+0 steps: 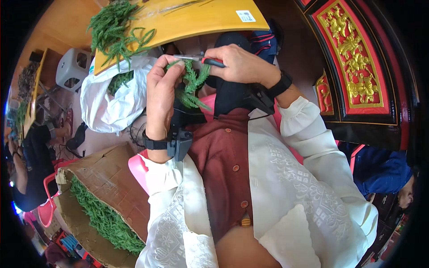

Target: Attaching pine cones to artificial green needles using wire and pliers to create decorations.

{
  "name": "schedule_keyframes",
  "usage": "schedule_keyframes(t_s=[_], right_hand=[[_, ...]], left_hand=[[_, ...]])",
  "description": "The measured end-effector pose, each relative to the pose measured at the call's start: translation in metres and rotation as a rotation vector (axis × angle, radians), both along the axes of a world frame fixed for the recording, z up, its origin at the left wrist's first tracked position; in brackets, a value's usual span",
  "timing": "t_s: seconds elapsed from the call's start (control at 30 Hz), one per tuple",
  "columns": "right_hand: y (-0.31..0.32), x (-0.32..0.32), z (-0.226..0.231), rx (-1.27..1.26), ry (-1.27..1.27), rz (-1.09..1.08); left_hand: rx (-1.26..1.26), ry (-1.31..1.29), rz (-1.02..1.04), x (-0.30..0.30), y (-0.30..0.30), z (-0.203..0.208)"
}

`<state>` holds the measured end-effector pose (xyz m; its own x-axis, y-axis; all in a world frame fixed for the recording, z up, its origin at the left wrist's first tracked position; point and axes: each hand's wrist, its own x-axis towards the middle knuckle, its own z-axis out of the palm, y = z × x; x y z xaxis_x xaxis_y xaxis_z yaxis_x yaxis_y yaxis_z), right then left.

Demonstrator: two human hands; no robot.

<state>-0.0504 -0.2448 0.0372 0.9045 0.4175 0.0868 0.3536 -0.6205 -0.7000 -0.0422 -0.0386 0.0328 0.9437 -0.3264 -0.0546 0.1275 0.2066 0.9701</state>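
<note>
My left hand (164, 82) is closed, its thumb and fingers pinching the top of a green needle-leaved sprig (195, 85). The sprig's fronds hang down between my two hands, above my lap. My right hand (241, 64) is wrapped round a tool with a red-and-black handle (213, 62). The tool's narrow metal end (188, 57) reaches left to my left fingertips, at the top of the sprig. Whether it is pliers or scissors I cannot tell.
A yellow table (192, 20) ahead bears a pile of green sprigs (111, 29). Below its left end stands a white plastic bag (111, 107) with greenery. A cardboard box (118, 178) of sprigs is at lower left, a grey stool (73, 69) beyond. At right is a carved red-and-gold panel (353, 53).
</note>
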Motion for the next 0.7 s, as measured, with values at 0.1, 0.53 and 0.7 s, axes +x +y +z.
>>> schedule_keyframes(t_s=[0.1,0.53,0.7], right_hand=[[0.0,0.001,-0.003,0.001,0.043,0.02],[0.02,-0.001,-0.006,-0.015,-0.128,-0.17],[0.013,-0.007,-0.001,-0.057,-0.168,-0.214]], left_hand=[[-0.028,0.006,0.008,-0.002,-0.003,0.002],[0.297,-0.36,0.298,-0.001,-0.007,-0.01],[0.024,-0.065,-0.045,-0.002,0.009,-0.007]])
